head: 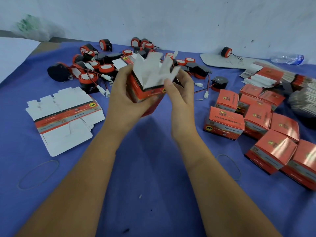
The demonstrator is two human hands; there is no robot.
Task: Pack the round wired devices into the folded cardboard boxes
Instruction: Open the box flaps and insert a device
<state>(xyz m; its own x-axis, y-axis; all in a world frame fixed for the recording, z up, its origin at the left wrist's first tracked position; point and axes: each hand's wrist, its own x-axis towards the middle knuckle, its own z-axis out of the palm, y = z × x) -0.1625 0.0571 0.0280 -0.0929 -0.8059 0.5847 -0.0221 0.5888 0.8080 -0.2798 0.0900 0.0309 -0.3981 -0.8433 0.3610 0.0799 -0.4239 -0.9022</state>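
L hand (127, 101) grips box (147, 96) w/ flaps up, R hand (179, 93) loosely curled just beside, empty; tuck flaps square, then grab device (104, 68) at 10 o'clock.

Surface cloth (153, 168): solid blue-violet.
Held box (147, 96): red with a black band; flaps white inside.
Flat carton (65, 117): white, crossed by a red and grey printed stripe with a yellow oval.
Round devices (89, 65): black bodies, red rims, white faces; red and black wires.
Packed boxes (256, 122): glossy red, gold emblem.
Wall (171, 17): pale grey-white.
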